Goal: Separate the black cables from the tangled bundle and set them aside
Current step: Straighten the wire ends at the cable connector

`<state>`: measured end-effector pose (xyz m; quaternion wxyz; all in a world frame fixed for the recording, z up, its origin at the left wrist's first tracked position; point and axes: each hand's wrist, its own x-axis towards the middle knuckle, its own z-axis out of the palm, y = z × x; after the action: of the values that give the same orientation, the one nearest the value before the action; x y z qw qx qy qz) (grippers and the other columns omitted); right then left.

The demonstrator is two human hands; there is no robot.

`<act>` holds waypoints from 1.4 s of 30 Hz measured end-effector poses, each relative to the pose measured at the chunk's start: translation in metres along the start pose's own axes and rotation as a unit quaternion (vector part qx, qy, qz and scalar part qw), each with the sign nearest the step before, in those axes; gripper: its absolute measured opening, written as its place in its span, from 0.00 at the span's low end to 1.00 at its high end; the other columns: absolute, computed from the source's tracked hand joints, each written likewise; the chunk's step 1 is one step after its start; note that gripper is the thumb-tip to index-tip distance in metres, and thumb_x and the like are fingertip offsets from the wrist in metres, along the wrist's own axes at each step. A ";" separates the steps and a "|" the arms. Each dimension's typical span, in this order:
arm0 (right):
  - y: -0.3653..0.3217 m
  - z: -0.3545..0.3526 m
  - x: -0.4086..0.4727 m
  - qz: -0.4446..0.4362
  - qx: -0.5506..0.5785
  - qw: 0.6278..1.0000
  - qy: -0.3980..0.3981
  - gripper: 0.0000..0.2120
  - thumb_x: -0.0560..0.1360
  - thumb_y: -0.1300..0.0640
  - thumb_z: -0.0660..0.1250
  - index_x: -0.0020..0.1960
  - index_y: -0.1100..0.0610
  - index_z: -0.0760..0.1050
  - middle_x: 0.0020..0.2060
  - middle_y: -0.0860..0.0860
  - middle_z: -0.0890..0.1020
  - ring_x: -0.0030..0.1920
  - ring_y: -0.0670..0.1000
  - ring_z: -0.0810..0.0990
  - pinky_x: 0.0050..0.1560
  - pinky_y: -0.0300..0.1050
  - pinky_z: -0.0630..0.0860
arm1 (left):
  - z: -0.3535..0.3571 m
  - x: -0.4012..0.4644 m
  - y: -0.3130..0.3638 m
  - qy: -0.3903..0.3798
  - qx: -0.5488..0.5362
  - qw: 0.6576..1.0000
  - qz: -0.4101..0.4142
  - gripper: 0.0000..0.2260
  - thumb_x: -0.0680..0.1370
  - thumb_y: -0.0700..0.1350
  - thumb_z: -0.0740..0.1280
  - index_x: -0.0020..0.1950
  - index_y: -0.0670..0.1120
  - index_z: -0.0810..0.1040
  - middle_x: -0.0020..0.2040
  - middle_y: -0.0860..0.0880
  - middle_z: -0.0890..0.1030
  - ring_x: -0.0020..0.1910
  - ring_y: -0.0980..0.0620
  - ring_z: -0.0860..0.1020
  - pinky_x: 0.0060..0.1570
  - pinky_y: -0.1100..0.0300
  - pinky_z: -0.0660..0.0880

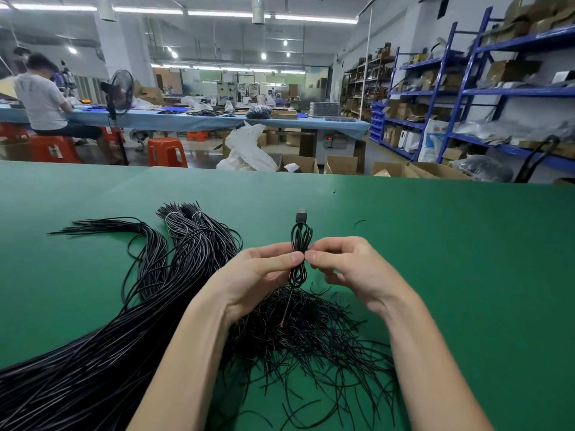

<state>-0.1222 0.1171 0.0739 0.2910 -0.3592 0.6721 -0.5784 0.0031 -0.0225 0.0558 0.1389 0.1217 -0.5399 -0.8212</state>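
On the left of the green table (435, 244) lies a thick run of long black cables (102, 353), their far ends fanned out loose or tied with pale bands (169, 216); they look limp and light one at a time, but heavy and slow to drag as a mass. Just right of that, the left hand (258, 275) pinches a single folded cable (300, 244) at its middle between thumb and fingertips; the loop stands up with a USB plug (301, 215) at the top, and the tail hangs down into the tangled pile (311, 346) near the body. The right hand (345, 269) meets it at the same spot, its grip narrow, fingers curled against the fold. The cable seems thin, smooth and springy, apt to slip or unfold; holding at the fold looks soundest, not by the plug. Its bare wire end, reddish, looks delicate.
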 end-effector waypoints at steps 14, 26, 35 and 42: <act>0.034 0.007 0.009 0.078 0.017 0.997 -0.019 0.04 0.77 0.55 0.74 0.50 0.55 0.83 0.38 0.47 0.86 0.31 0.42 0.78 0.30 0.33 0.73 | -0.006 0.001 -0.015 0.087 0.151 0.984 0.041 0.08 0.72 0.37 0.76 0.51 0.41 0.84 0.39 0.48 0.84 0.34 0.55 0.77 0.36 0.68 0.74; 0.022 -0.006 0.003 -0.166 -0.103 0.981 -0.016 0.04 0.72 0.54 0.79 0.46 0.47 0.87 0.43 0.44 0.88 0.42 0.44 0.84 0.48 0.38 0.77 | -0.005 -0.005 -0.004 0.073 -0.072 0.992 -0.080 0.05 0.66 0.37 0.74 0.41 0.40 0.87 0.41 0.43 0.86 0.36 0.54 0.85 0.37 0.66 0.81; 0.015 0.012 0.002 -0.114 -0.077 0.990 0.014 0.06 0.76 0.56 0.75 0.41 0.51 0.84 0.31 0.44 0.82 0.33 0.44 0.77 0.33 0.37 0.73 | -0.004 -0.005 -0.004 0.074 -0.035 0.996 -0.026 0.09 0.64 0.40 0.76 0.43 0.46 0.88 0.43 0.49 0.87 0.36 0.58 0.83 0.38 0.65 0.80; 0.024 0.019 -0.003 0.197 0.304 0.931 -0.052 0.03 0.68 0.66 0.72 0.37 0.61 0.84 0.33 0.51 0.79 0.27 0.43 0.71 0.21 0.30 0.63 | -0.005 -0.013 -0.005 0.044 0.126 0.989 0.071 0.12 0.63 0.46 0.79 0.46 0.49 0.87 0.47 0.48 0.86 0.44 0.53 0.81 0.46 0.62 0.74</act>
<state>-0.1087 0.1106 0.0467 0.5288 -0.1430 0.5054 -0.6667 0.0167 -0.0198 0.0503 0.2039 0.1353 -0.6398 -0.7286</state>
